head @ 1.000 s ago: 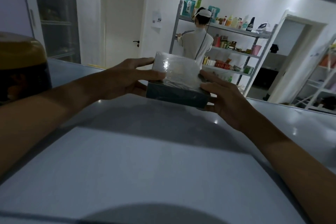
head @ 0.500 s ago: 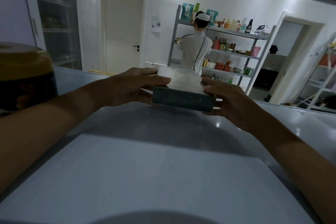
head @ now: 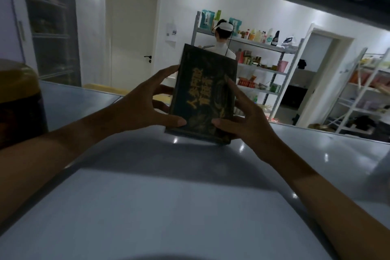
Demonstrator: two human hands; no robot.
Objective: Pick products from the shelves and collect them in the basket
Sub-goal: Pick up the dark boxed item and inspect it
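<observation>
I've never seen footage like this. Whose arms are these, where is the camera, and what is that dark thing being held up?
There is no machine: a person wears a wide-angle camera on the head, so you look forward and down along their bare arms. The left hand and right hand grip a dark green box with gold lettering, stood up on its lower edge on a smooth grey shelf. A dark jar with a yellowish lid stands at far left. Across the room another person faces a rack of products. No basket is in view.
</observation>
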